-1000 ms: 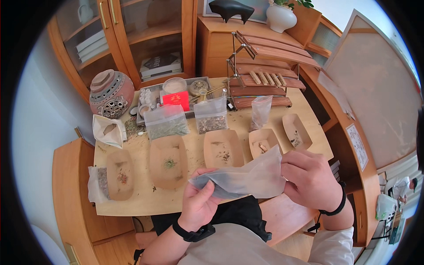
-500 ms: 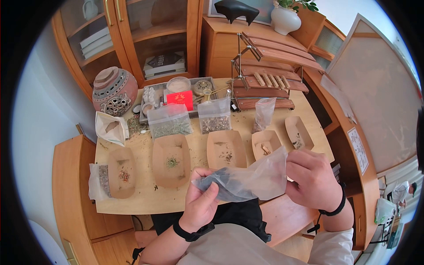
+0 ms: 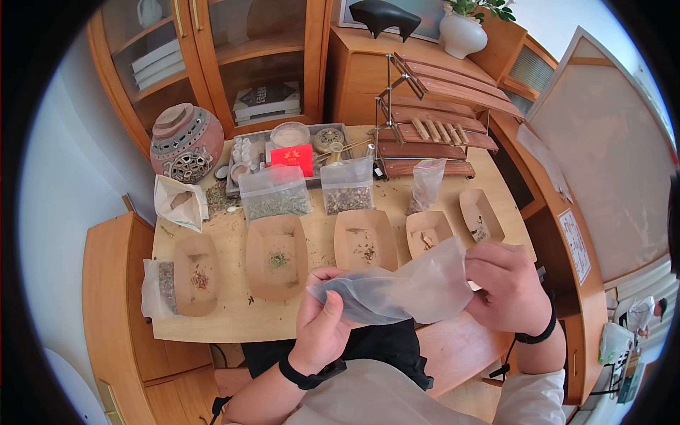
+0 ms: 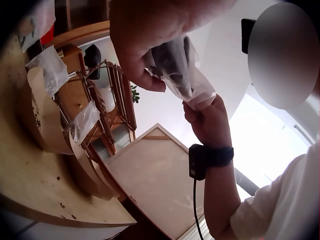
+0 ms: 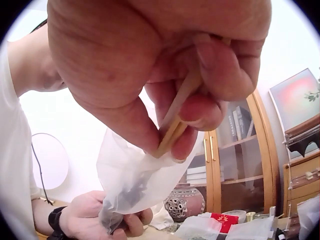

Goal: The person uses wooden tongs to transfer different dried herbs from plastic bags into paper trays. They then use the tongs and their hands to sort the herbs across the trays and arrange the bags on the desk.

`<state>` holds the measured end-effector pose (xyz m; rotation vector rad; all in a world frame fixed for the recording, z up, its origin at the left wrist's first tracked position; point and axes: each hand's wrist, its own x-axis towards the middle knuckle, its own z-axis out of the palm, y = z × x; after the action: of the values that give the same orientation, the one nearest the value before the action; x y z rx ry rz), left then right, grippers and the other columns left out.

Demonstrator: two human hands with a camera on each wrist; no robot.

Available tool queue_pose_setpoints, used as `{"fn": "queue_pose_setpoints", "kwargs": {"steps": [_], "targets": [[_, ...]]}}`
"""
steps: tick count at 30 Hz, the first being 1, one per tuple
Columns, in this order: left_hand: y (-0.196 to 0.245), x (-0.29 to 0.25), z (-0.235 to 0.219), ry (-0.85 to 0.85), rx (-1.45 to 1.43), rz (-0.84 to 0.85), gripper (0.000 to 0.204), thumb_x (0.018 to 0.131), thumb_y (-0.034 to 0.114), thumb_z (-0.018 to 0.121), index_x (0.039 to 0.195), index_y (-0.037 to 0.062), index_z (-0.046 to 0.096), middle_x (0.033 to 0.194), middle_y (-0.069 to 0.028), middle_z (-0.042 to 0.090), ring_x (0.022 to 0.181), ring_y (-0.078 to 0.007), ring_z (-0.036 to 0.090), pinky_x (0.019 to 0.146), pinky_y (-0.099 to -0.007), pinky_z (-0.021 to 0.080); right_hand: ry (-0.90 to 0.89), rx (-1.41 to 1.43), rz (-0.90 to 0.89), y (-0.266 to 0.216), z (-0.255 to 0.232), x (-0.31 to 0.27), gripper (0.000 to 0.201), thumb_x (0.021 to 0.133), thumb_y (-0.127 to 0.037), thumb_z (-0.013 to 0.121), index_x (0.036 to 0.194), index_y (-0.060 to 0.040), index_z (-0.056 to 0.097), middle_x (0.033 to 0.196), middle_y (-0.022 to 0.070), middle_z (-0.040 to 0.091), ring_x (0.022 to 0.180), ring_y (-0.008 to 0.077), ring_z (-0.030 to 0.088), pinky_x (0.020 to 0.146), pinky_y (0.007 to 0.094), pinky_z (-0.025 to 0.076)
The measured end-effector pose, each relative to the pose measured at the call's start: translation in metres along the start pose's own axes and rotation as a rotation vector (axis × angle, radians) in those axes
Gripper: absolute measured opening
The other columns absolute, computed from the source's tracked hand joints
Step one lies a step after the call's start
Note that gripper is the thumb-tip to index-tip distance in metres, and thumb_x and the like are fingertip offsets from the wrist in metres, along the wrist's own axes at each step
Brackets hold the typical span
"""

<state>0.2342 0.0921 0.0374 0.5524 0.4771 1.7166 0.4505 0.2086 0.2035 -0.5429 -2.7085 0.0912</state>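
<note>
A frosted translucent bag [image 3: 418, 283] with dark contents is held over the table's front edge. My left hand [image 3: 322, 326] grips its left end, thumb on top. At the other end, my right hand [image 3: 506, 290] has its fingers curled by the bag's mouth. The right wrist view shows that hand [image 5: 150, 65] pinching a thin tan piece [image 5: 172, 135] beside the bag [image 5: 137, 175]; what the piece is, I cannot tell. Behind the bag are paper trays with small scraps of plant matter, among them one tray [image 3: 304, 269] with green bits and another [image 3: 212, 262] with reddish bits.
Filled bags [image 3: 275, 202] stand behind the trays on the table [image 3: 234, 326]. Farther back are a grey tray [image 3: 230, 185] of small vessels, a red packet [image 3: 292, 160], a patterned pot [image 3: 185, 145] and a wooden rack [image 3: 425, 150]. An open paper pouch [image 3: 170, 205] lies at left.
The head view has shifted slightly, so the table's things sit a little farther right. The right hand and the bag's right end have moved slightly right; both hands keep their hold.
</note>
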Motion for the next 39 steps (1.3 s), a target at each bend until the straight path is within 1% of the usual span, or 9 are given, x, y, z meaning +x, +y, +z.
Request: {"fn": "queue_pose_setpoints", "kwargs": {"steps": [5,11,15,21,25,29,32,35,39], "targets": [[0.003,0.004,-0.007,0.115,-0.077,0.025,0.035,0.110,0.035,0.054,0.132,0.0099,0.043,0.134,-0.0087,0.059,0.126,-0.0226,0.059,0.109,-0.0445,0.047,0.108,0.152,0.178,0.010,-0.003,-0.008,0.017,0.077,0.002,0.079,0.092,-0.0038,0.074,0.083,0.0072,0.069,0.069,0.0241,0.068,0.058,0.0339,0.054],[-0.006,0.009,-0.028,0.184,-0.043,0.046,0.034,0.110,0.038,0.051,0.129,0.0103,0.047,0.134,-0.0085,0.060,0.127,-0.0252,0.059,0.108,-0.0485,0.048,0.173,0.075,0.347,0.031,-0.015,-0.026,0.016,0.080,0.001,0.079,0.095,-0.0020,0.075,0.082,0.0078,0.069,0.064,0.0208,0.066,0.057,0.0306,0.052],[-0.006,0.010,-0.034,0.210,-0.032,0.056,0.036,0.111,0.041,0.050,0.129,0.0094,0.050,0.133,-0.0101,0.060,0.127,-0.0263,0.058,0.108,-0.0494,0.047,0.171,-0.026,0.588,0.070,-0.015,-0.048,0.009,0.084,-0.001,0.075,0.093,-0.0001,0.075,0.082,0.0106,0.069,0.065,0.0214,0.065,0.058,0.0307,0.051],[-0.007,0.005,-0.048,0.179,0.055,0.082,0.044,0.112,0.043,0.046,0.138,0.0076,0.052,0.142,-0.0107,0.058,0.135,-0.0293,0.054,0.111,-0.0527,0.047,0.154,-0.203,0.802,0.174,0.033,-0.132,0.011,0.086,-0.013,0.074,0.092,-0.0040,0.077,0.089,0.0131,0.074,0.080,0.0309,0.071,0.073,0.0398,0.058],[-0.004,0.005,-0.035,0.246,0.034,0.050,0.039,0.111,0.041,0.048,0.131,0.0078,0.051,0.136,-0.0107,0.060,0.128,-0.0263,0.058,0.108,-0.0489,0.048,0.139,-0.224,1.017,0.185,0.056,-0.154,0.014,0.087,-0.019,0.074,0.092,-0.0066,0.078,0.091,0.0123,0.075,0.085,0.0319,0.072,0.076,0.0415,0.058],[-0.005,0.006,-0.034,0.250,0.033,0.041,0.038,0.111,0.040,0.049,0.131,0.0080,0.051,0.135,-0.0107,0.061,0.128,-0.0265,0.058,0.108,-0.0489,0.048,-0.007,-0.239,1.005,0.187,0.056,-0.159,0.015,0.088,-0.020,0.074,0.094,-0.0064,0.078,0.092,0.0122,0.075,0.086,0.0317,0.072,0.076,0.0420,0.058],[-0.007,0.006,-0.032,0.246,0.028,0.035,0.036,0.111,0.039,0.050,0.130,0.0082,0.051,0.133,-0.0102,0.062,0.127,-0.0260,0.059,0.108,-0.0482,0.048,0.122,-0.234,0.937,0.170,0.034,-0.142,0.016,0.089,-0.018,0.074,0.096,-0.0051,0.078,0.092,0.0129,0.075,0.086,0.0319,0.072,0.075,0.0411,0.058],[-0.012,0.006,-0.031,0.233,0.026,0.031,0.034,0.111,0.037,0.050,0.128,0.0082,0.051,0.131,-0.0098,0.062,0.125,-0.0253,0.060,0.108,-0.0473,0.048,0.280,0.018,0.703,0.114,-0.003,-0.099,0.014,0.087,-0.006,0.076,0.099,0.0008,0.075,0.087,0.0132,0.071,0.074,0.0255,0.067,0.067,0.0323,0.054],[-0.015,0.006,-0.024,0.202,-0.005,0.004,0.029,0.111,0.033,0.051,0.126,0.0082,0.050,0.130,-0.0096,0.063,0.123,-0.0242,0.061,0.107,-0.0460,0.049,0.117,0.141,0.470,0.043,-0.026,-0.060,0.018,0.081,0.001,0.079,0.099,-0.0019,0.075,0.088,0.0094,0.071,0.067,0.0216,0.066,0.058,0.0315,0.052]]}}
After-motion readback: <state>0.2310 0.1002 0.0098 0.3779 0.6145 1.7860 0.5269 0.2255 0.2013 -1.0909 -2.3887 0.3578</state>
